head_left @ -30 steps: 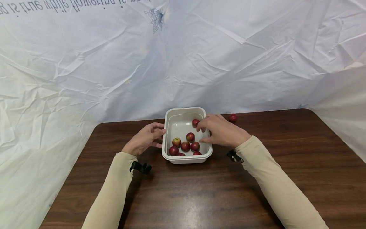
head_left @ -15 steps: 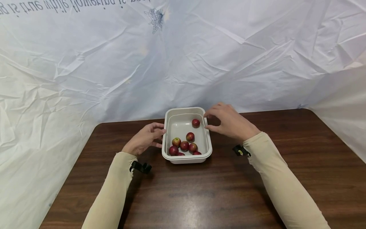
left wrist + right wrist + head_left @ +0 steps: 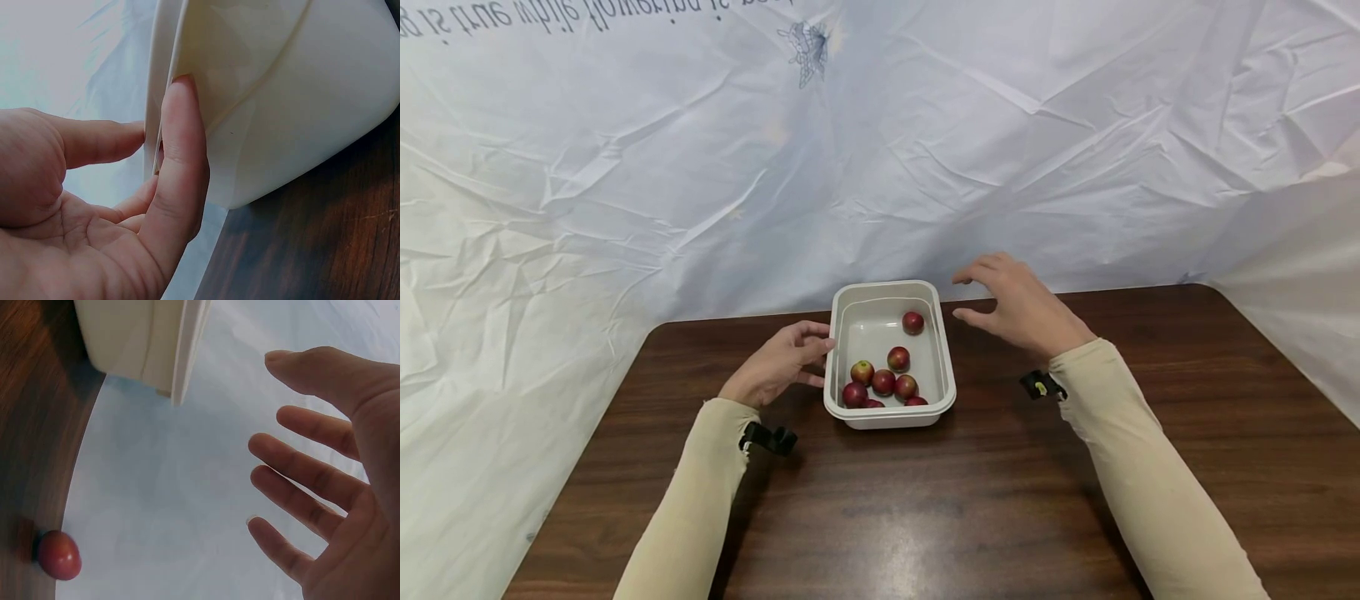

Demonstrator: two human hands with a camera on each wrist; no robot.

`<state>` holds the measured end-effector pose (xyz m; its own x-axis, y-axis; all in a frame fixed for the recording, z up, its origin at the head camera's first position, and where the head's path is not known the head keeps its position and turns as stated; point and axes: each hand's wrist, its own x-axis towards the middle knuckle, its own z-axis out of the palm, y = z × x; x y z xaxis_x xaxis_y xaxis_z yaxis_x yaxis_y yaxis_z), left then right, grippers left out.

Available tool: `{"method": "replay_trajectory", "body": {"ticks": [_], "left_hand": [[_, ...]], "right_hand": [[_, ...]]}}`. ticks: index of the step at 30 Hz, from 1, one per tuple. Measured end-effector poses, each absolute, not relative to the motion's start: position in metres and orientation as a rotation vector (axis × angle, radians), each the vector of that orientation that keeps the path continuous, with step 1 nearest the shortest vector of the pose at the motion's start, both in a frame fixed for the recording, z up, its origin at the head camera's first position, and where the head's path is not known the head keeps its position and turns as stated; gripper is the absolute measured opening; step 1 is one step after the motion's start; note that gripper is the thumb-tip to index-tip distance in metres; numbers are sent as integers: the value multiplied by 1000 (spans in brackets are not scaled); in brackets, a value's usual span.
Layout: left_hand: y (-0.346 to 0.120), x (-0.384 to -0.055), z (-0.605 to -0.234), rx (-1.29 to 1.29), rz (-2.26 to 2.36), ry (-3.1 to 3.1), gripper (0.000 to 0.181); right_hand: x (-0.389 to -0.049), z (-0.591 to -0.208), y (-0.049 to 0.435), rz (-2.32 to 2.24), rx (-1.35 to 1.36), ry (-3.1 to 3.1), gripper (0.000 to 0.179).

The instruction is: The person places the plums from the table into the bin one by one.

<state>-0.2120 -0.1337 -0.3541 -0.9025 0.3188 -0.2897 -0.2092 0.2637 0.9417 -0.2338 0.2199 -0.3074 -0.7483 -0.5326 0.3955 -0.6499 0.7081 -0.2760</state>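
Note:
A pale rectangular plastic container (image 3: 891, 412) stands on the table, with several small red apples (image 3: 883, 382) gathered at its near end. One more apple (image 3: 913, 323) lies by the far right corner inside. On the container's left side, my left hand (image 3: 781, 360) pinches the rim; the left wrist view has the thumb at the rim edge and a finger (image 3: 181, 144) beneath it against the outer wall. My right hand (image 3: 1026, 304) is raised right of the container, fingers spread and holding nothing. A loose apple (image 3: 59, 555) sits near the table's back edge, hidden in the head view.
The dark wooden table (image 3: 865, 517) extends in front and to both sides. Wrinkled white sheeting (image 3: 880, 167) hangs right behind its back edge and along the sides. A black wrist strap (image 3: 769, 437) is on the left arm.
My right hand has moved from above the container to its right and lifted away. An apple in the near cluster has rolled slightly left. The left hand stays at the rim.

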Motion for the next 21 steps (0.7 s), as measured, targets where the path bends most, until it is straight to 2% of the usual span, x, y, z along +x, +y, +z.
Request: {"method": "replay_trajectory", "body": {"ticks": [21], "left_hand": [[-133, -212, -354, 92, 1680, 2121, 44]], "right_hand": [[-251, -323, 243, 496, 724, -2681, 41]]}}
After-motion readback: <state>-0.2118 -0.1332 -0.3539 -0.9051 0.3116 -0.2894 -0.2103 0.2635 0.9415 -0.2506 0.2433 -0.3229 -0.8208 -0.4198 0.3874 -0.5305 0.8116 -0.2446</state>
